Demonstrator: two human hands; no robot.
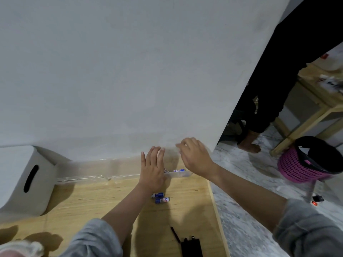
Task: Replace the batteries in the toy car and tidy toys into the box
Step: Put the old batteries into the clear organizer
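A clear plastic tray [92,178] lies along the back of the wooden table [92,199], against the wall. At its right end a blue-and-white battery [179,170] shows inside it. My left hand [153,169] hovers over that end with straight fingers, covering part of the tray. My right hand [194,156] is raised beside it with fingers bent at the tips; whether it pinches anything is unclear. Two blue-and-white batteries [160,197] lie on the table under my left wrist. A black toy part [191,247] and a thin black tool [175,234] sit at the near edge.
A white box [24,179] with a slot handle stands at the left of the table. Right of the table, on the marble floor, is a pink basket [306,164] with a black liner. Another person's legs [269,89] stand by a wooden table frame [306,115].
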